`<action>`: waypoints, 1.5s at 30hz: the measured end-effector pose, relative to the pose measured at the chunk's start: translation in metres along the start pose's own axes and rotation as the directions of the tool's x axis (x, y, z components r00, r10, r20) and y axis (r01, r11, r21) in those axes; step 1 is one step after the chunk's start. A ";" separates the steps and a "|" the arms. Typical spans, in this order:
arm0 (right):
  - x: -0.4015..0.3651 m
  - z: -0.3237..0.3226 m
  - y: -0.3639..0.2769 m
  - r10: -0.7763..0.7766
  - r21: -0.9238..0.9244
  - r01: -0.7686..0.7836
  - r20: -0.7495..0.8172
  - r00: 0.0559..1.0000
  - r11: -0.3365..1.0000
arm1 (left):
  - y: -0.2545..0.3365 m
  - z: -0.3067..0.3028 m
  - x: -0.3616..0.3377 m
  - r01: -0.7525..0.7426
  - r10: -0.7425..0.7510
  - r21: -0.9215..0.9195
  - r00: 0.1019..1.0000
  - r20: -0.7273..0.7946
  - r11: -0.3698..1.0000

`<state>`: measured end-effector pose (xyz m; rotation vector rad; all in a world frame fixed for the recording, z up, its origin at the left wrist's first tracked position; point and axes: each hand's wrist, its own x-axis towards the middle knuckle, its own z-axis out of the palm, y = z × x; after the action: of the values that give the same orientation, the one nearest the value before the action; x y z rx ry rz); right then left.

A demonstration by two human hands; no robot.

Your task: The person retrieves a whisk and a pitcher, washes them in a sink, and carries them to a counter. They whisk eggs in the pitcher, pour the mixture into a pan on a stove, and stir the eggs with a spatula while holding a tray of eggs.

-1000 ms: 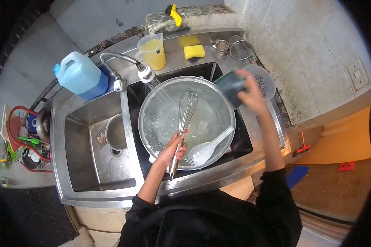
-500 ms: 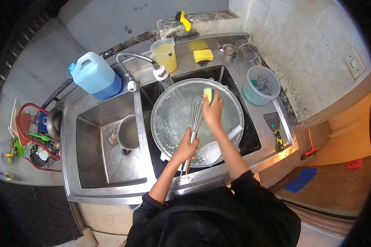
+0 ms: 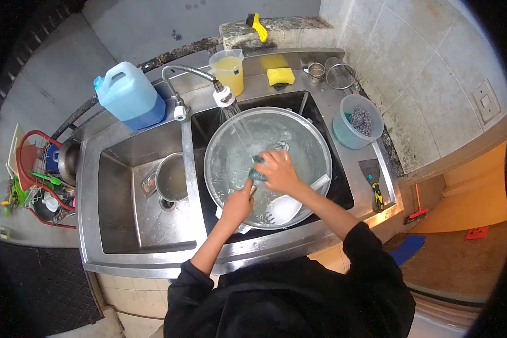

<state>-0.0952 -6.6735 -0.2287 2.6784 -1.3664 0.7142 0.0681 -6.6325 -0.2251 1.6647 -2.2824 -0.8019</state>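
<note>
My left hand (image 3: 238, 204) is closed round the handle of a metal whisk (image 3: 254, 190), low over a large round pot (image 3: 212, 151) of water in the right basin. Just beyond it, my right hand (image 3: 278, 170) holds a dark green scouring sponge (image 3: 258, 172) against the whisk. Most of the whisk is hidden by the hands and the water. Water runs from the white faucet head (image 3: 224, 97) into the pot. A white spoon (image 3: 284, 209) and a slotted utensil lie in the water at the pot's near right side.
A metal pot (image 3: 171, 178) sits in the left basin. Behind stand a blue liquid jug (image 3: 130, 97), a yellow liquid pitcher (image 3: 228, 74) and a yellow sponge (image 3: 280, 76). At the right are a scourer tub (image 3: 357, 125) and a scraper (image 3: 374, 183). A loaded dish rack (image 3: 45, 174) is far left.
The whisk has been lowered and tilted towards the water. My right hand has moved down and left, bringing the sponge onto the whisk. My left hand has shifted slightly left.
</note>
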 end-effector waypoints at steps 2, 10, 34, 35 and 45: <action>0.019 0.000 0.014 0.053 -0.003 -0.053 -0.008 0.999 0.999 | -0.002 -0.005 -0.002 -0.015 0.015 0.093 1.000 0.000 0.996; 0.048 0.040 0.102 0.002 0.412 -0.864 0.902 0.431 0.290 | -0.029 -0.009 -0.023 -0.081 0.074 0.184 0.996 0.048 0.980; 0.029 0.043 -0.053 0.457 0.722 -0.594 0.419 0.784 0.356 | -0.026 0.027 0.019 -0.098 -0.487 -0.990 0.873 -0.035 -0.104; 0.023 0.040 -0.057 0.411 0.672 -0.570 0.405 0.817 0.472 | -0.039 0.035 0.020 -0.102 -0.398 -0.956 0.917 0.016 -0.275; -0.020 0.025 -0.041 0.206 0.592 -0.625 0.621 0.757 0.509 | -0.027 0.053 0.020 -0.165 -0.530 -0.929 0.847 0.040 -0.333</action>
<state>-0.0638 -6.6398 -0.2530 3.3484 -2.4233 0.8708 0.0586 -6.6403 -0.2863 0.9426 -0.1797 -1.5075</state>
